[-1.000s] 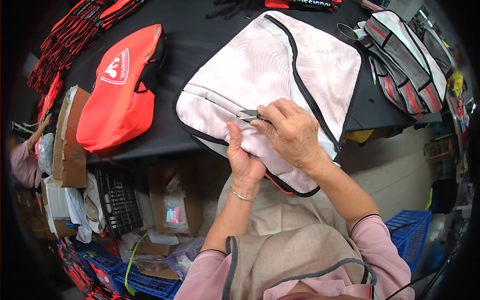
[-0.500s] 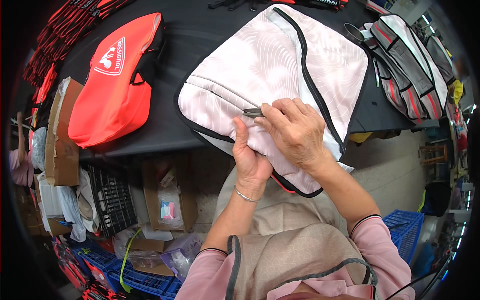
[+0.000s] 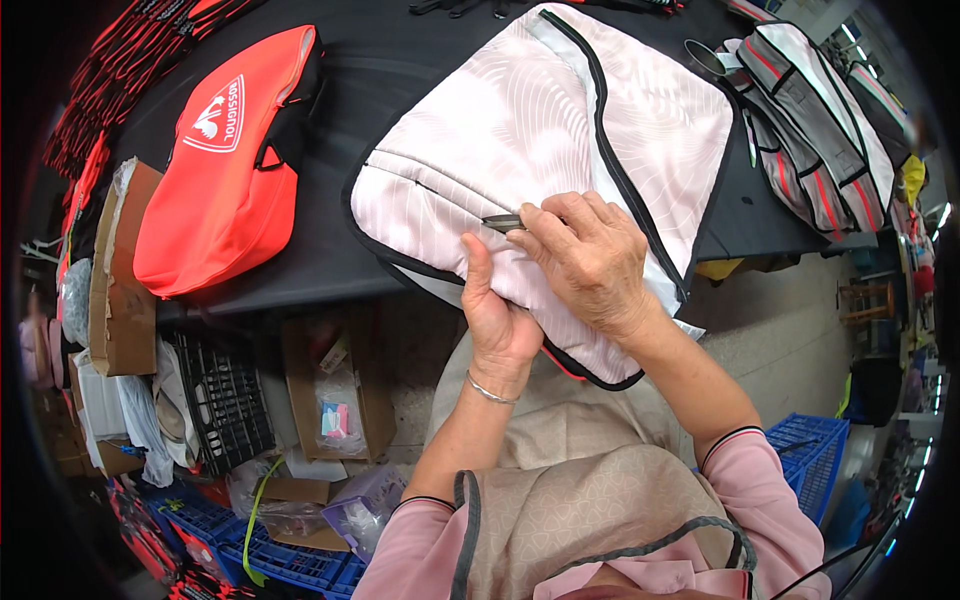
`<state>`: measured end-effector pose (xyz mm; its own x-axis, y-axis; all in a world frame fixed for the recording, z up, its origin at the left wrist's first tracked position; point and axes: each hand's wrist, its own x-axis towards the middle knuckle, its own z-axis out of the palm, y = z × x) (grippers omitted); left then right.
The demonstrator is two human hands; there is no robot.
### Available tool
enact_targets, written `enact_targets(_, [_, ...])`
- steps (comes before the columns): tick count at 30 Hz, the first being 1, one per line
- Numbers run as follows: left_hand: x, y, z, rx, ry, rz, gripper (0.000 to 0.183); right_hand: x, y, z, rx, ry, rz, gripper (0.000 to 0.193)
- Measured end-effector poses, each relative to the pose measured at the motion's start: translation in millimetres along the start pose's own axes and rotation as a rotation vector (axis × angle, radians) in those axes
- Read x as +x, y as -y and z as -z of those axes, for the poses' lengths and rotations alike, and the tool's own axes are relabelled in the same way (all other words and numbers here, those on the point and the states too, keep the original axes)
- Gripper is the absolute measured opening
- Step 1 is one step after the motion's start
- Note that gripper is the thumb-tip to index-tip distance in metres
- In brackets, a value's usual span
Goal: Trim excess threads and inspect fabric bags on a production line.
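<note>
A pale pink patterned fabric piece [image 3: 490, 130] with black edging and a long black zipper lies over the table's front edge, its near corner toward my lap. My right hand [image 3: 590, 258] grips a pair of small thread snips [image 3: 503, 222]. Their blades rest together, tips at the seam line on the piece's left part. At the near edge, my left hand [image 3: 498, 325] holds the fabric, thumb on top just below the snips; its other fingers are hidden underneath.
On the black-covered table [image 3: 370, 60], a red bag [image 3: 220, 190] lies at left and grey-white bags [image 3: 815, 130] at right. Red-black straps [image 3: 110, 70] are heaped far left. Below stand cardboard boxes [image 3: 340, 400], a black crate [image 3: 222, 395] and blue crates [image 3: 810, 455].
The snips' blades, slightly apart before, have come together. Both hands stay at nearly the same spot on the fabric. The whole view has shifted slightly.
</note>
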<state>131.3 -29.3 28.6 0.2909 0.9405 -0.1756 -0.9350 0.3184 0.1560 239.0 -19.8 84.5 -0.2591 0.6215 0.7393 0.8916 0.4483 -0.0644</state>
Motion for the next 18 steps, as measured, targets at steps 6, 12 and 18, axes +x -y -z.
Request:
enact_targets(6, [-1.1,0.2,0.8,-0.038,-0.011,0.014,0.054,-0.5,-2.8,0.8,0.058,0.013,-0.053,0.02])
enact_targets(12, [-0.2,-0.2,1.2,-0.005,0.013,-0.001,0.056,-1.5,-4.3,3.0,0.259,0.017,-0.234,0.018])
enact_targets(18, [0.5,-1.1,5.6,-0.027,-0.008,-0.01,0.053,0.7,0.0,-3.7,0.076,0.004,-0.051,0.019])
